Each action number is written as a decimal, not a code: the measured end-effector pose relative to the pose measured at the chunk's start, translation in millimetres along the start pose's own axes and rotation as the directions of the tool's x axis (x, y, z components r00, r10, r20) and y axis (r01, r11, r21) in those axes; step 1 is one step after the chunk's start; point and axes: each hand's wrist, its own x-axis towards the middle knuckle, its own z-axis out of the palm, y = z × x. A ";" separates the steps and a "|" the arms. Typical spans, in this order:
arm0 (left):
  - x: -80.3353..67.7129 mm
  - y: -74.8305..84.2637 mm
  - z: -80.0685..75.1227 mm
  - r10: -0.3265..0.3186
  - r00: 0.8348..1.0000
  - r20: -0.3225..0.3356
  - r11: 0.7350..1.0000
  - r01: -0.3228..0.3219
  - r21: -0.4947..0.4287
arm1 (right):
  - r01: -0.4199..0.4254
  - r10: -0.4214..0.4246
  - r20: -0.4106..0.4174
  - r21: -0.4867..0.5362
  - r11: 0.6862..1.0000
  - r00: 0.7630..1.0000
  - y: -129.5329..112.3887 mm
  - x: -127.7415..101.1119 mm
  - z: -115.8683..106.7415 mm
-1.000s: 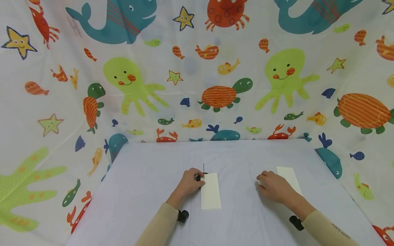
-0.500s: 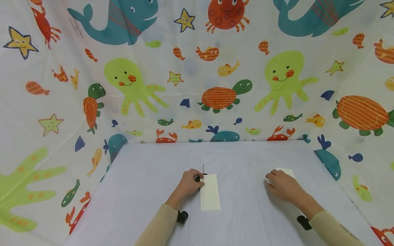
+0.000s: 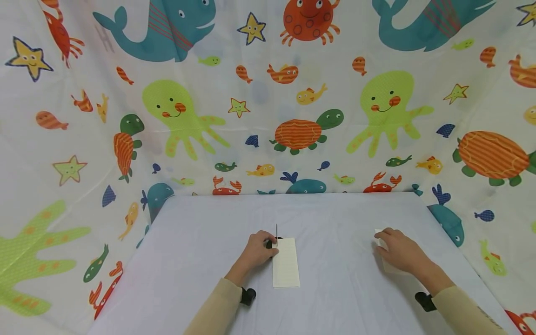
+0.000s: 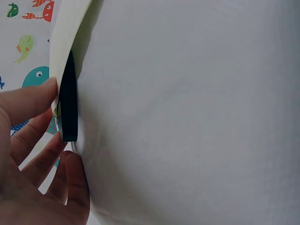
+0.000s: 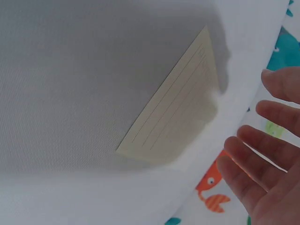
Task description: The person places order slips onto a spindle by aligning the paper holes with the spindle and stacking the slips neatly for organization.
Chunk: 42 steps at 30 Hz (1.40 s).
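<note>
My left hand (image 3: 256,248) is at the upper left corner of a cream lined note pad or paper stack (image 3: 286,265) lying on the white table. In the left wrist view its thumb presses the paper (image 4: 70,33), with the fingers on the other side around a flat black piece (image 4: 69,105), perhaps a clip; its kind is unclear. A thin dark upright line (image 3: 276,231) shows at the paper's top in the head view. My right hand (image 3: 399,251) hovers over a second cream lined sheet (image 5: 173,108), partly covering it in the head view. Its fingers are loosely spread and hold nothing.
A white cloth covers the table (image 3: 331,223). Behind and at both sides hangs a curtain (image 3: 259,102) printed with sea animals. Black wrist cameras (image 3: 249,296) sit below both hands.
My right hand has moved to the right, from beside the second sheet to above it. The left hand stays in place at the paper's corner.
</note>
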 end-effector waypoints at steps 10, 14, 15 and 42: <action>0.2 -0.3 -0.4 -0.001 1.000 -0.001 1.000 0.001 -0.006 | -0.074 0.072 0.064 0.024 0.997 0.995 23.5 -5.4 -3.0; -0.4 -0.5 -0.2 -0.003 1.000 -0.003 1.000 0.003 -0.013 | -0.110 0.107 0.085 0.030 0.994 0.991 29.0 -7.5 -3.9; -0.4 -0.6 0.1 -0.006 1.000 -0.003 1.000 0.005 -0.014 | -0.114 0.111 0.088 0.030 0.993 0.990 30.5 -7.9 -4.0; 0.1 0.9 -1.0 0.000 1.000 -0.006 1.000 -0.001 -0.020 | -0.181 0.182 0.100 -0.025 0.983 0.978 48.5 -16.9 10.3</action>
